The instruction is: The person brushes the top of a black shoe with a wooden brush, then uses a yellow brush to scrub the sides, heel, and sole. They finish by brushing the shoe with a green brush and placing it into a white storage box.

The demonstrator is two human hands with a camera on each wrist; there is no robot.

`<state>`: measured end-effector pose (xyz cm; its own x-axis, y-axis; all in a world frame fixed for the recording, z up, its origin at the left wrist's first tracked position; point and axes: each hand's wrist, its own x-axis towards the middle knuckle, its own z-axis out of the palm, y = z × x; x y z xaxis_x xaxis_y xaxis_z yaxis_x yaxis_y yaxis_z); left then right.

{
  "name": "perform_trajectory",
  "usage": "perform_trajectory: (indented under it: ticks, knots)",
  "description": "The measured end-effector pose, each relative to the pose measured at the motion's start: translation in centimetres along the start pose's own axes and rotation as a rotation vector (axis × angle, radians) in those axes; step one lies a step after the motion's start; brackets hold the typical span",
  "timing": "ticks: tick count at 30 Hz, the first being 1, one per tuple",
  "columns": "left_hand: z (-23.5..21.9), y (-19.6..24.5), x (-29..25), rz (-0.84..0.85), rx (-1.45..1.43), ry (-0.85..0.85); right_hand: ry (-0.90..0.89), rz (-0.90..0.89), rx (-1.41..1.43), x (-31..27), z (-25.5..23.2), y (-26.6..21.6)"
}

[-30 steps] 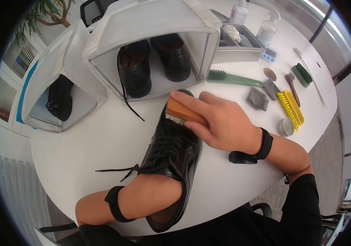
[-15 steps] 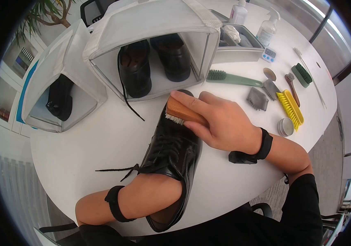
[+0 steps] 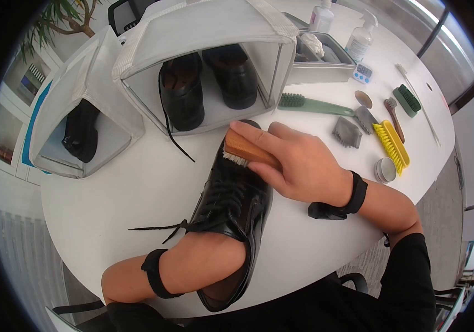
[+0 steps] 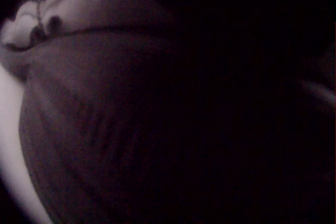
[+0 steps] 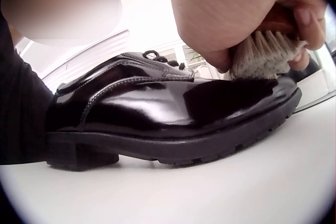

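A black lace-up leather shoe (image 3: 226,195) stands on the white table with its toe pointing away from me. My left hand (image 3: 215,255) reaches into its opening, and the fingers are hidden inside. In my right hand (image 3: 310,164) I grip a wooden shoe brush (image 3: 248,149) with pale bristles. The bristles (image 5: 265,56) rest on the top of the toe in the right wrist view, fingers and thumb around the wooden block. An untied lace (image 3: 156,228) trails off to the left. The left wrist view is mostly dark, showing the shoe's inside.
Two pale fabric boxes (image 3: 204,30) with black shoes (image 3: 184,102) stand behind. To the right lie a green long-handled brush (image 3: 320,106), a yellow brush (image 3: 392,146), a small round tin (image 3: 385,170), a grey cloth piece (image 3: 348,133) and a timer (image 3: 362,72). Spray bottle (image 3: 361,37) and metal tray (image 3: 323,72) sit farther back.
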<state>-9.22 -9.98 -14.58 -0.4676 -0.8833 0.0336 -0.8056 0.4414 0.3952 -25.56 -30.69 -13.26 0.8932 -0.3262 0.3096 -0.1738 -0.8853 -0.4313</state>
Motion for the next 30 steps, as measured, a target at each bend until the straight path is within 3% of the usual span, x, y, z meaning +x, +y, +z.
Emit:
perform_trajectory:
  ticks: [12,21,23,30]
  knots:
    - [0.7,-0.5,-0.3,0.025,-0.074,0.078,0.019,-0.002,-0.035,-0.1,0.1,-0.1]
    - [-0.3,0.1,0.1,0.001,0.036,-0.017,0.017,-0.012,-0.030,0.0,0.0,-0.1]
    - [0.1,-0.2,-0.1,0.036,-0.036,0.047,0.017,-0.014,-0.027,0.0,-0.1,-0.1]
    - [-0.9,0.2,0.0,-0.026,-0.013,-0.089,-0.177,0.007,0.232,-0.3,-1.4,-0.9]
